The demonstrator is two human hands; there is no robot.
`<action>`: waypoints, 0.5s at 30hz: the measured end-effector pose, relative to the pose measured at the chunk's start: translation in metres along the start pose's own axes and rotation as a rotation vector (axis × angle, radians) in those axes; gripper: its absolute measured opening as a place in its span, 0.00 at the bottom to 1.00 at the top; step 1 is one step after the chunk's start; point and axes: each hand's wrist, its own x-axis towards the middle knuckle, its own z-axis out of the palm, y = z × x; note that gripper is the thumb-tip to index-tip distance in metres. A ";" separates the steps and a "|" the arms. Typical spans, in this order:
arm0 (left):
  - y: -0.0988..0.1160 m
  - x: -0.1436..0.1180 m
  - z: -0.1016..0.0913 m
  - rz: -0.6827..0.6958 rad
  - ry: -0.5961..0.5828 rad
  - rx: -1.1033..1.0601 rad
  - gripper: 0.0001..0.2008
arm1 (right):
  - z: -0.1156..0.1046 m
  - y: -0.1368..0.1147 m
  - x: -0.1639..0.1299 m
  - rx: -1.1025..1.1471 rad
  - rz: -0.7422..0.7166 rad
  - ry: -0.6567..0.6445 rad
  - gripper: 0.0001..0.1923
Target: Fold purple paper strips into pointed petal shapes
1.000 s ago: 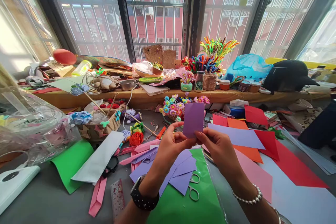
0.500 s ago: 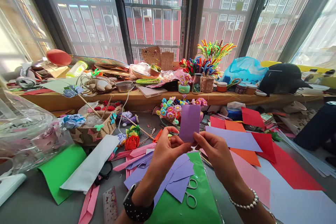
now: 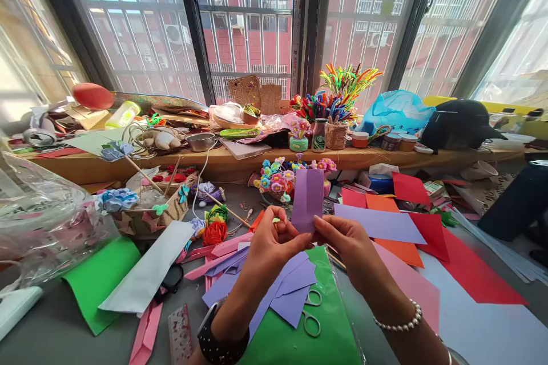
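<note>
A small rectangle of purple paper [image 3: 307, 199] stands upright between my hands, with a crease running down its middle. My left hand [image 3: 276, 239] pinches its lower left corner. The thumb and fingers of my right hand [image 3: 342, 239] grip its lower right edge. Below my hands, several cut pieces of purple paper [image 3: 280, 291] lie overlapping on a green sheet in a clear sleeve [image 3: 317, 336]. The scissors' grey handles [image 3: 312, 312] show beside them, while their blades are hidden under the purple pieces.
Left of my hands lie folded pink strips [image 3: 145, 336], a white paper piece [image 3: 149, 268] and green paper [image 3: 103, 279]. Red sheets [image 3: 479, 274] and a lilac strip [image 3: 381, 223] are on the right. Crochet flowers [image 3: 276, 177] stand behind the purple paper, before a crowded sill [image 3: 257, 161].
The purple paper has opened out a little and now shows its central crease. Both hands keep their hold, nearly still; the view has shifted slightly.
</note>
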 end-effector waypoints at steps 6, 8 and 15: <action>-0.002 0.001 0.001 -0.003 0.013 0.000 0.22 | 0.002 -0.003 -0.001 -0.224 -0.131 0.107 0.14; -0.003 0.001 0.001 -0.004 0.022 0.006 0.22 | 0.002 -0.005 -0.001 -0.307 -0.184 0.144 0.14; -0.001 0.001 0.002 0.001 0.020 0.007 0.22 | 0.002 -0.005 -0.002 -0.287 -0.171 0.146 0.14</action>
